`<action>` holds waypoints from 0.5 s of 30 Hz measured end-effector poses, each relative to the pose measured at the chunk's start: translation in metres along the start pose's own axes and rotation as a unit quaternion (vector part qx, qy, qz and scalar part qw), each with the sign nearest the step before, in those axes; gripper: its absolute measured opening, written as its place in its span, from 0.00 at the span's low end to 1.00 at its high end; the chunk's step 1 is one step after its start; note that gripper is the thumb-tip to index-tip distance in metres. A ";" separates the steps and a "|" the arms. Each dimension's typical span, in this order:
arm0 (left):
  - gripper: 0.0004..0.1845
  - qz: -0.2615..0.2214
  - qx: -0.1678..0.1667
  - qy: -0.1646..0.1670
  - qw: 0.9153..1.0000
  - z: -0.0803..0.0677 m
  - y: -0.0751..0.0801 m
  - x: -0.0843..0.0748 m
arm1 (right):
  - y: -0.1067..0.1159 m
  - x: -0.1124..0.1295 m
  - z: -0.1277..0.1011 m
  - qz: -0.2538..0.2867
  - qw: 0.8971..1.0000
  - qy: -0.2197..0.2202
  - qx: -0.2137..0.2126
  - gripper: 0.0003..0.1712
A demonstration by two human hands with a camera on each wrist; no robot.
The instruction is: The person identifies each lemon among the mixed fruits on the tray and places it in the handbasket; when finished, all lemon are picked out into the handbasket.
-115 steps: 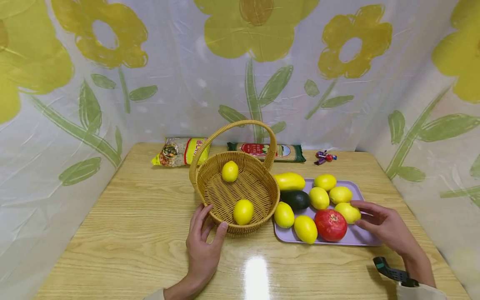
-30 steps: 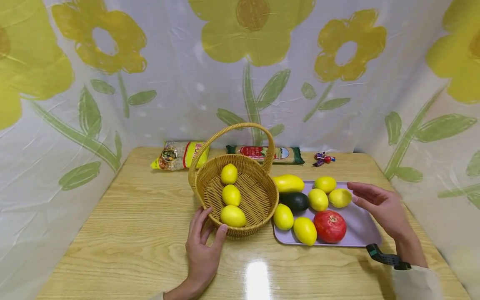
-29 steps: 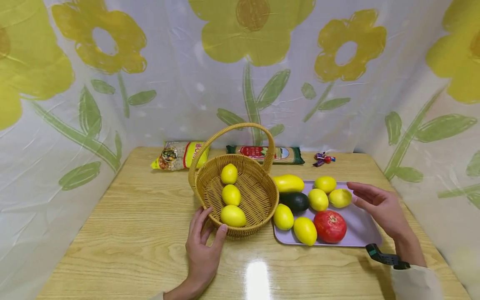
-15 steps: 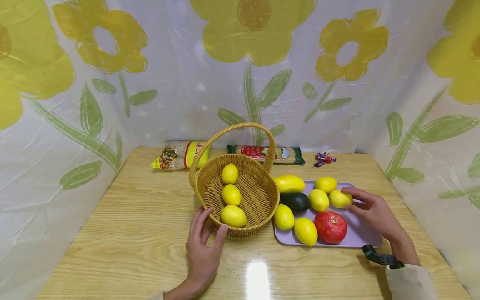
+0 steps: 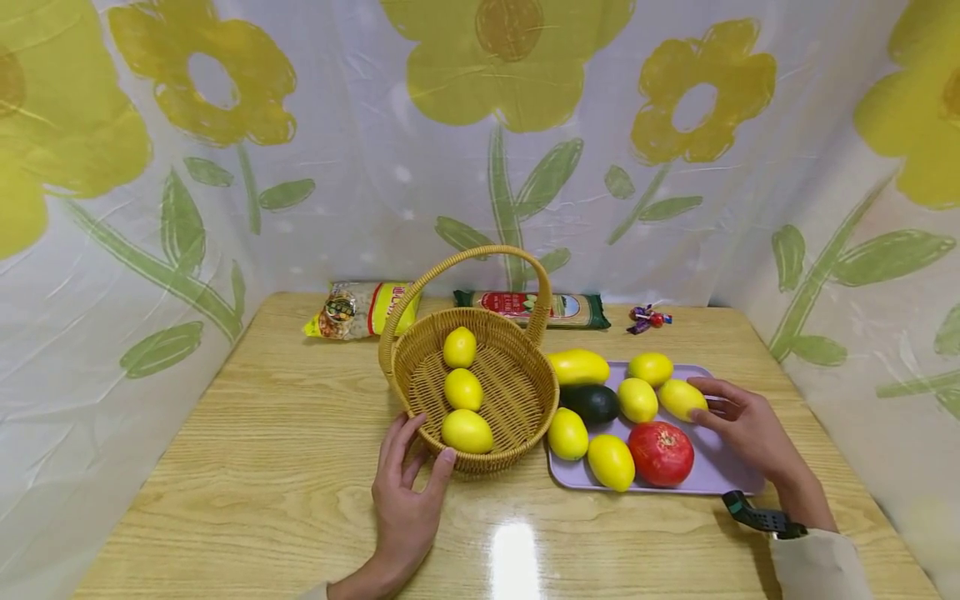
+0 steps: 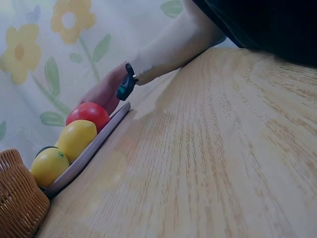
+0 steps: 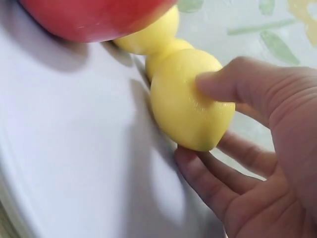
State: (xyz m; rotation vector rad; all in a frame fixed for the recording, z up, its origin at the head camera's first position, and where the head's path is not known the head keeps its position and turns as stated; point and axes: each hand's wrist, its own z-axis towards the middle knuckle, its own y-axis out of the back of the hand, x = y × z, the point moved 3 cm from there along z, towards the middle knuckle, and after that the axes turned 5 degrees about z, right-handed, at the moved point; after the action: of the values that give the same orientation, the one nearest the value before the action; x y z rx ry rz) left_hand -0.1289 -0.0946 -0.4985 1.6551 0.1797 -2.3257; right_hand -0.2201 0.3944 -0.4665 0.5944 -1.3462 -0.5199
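**Lemon on tray, basket on table**

Lemon point(image 5: 681, 398): yellow, oval, lay on its side at far right of lavender tray point(image 5: 720, 471), pinched between thumb and fingers of right hand point(image 5: 742, 421). Woven wicker basket point(image 5: 480, 379): stood upright, arched handle, contained three lemons, near rim touched by left hand point(image 5: 405, 492).

The left hand point(image 5: 405, 492) lies palm down, fingers straight and slightly spread, thumb angled out to its own right, wrist and forearm running back toward the body. The right hand point(image 5: 738, 421) reaches forward with thumb on top and fingers cupped beneath (a loose pinch), a dark band strapped around its wrist ahead of a pale sleeve.
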 end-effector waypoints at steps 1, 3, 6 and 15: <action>0.32 0.000 0.001 0.000 1.000 0.000 0.000 0.000 | 0.001 0.000 -0.001 0.003 1.000 0.001 -0.003 0.30; 0.32 0.001 0.002 -0.001 1.000 0.000 0.000 0.000 | 0.004 0.003 -0.004 0.020 1.000 0.005 -0.011 0.30; 0.31 0.003 0.004 -0.001 1.000 0.000 -0.001 -0.001 | 0.008 0.009 -0.008 0.063 0.998 0.015 -0.017 0.29; 0.31 0.002 -0.002 0.002 1.000 0.000 -0.001 -0.002 | -0.008 0.076 -0.011 0.166 0.980 0.098 0.047 0.28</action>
State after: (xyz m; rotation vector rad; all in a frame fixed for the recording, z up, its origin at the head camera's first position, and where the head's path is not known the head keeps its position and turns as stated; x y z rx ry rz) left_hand -0.1283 -0.0935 -0.4972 1.6566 0.1819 -2.3174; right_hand -0.1974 0.3400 -0.4170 0.4702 -1.2538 -0.1228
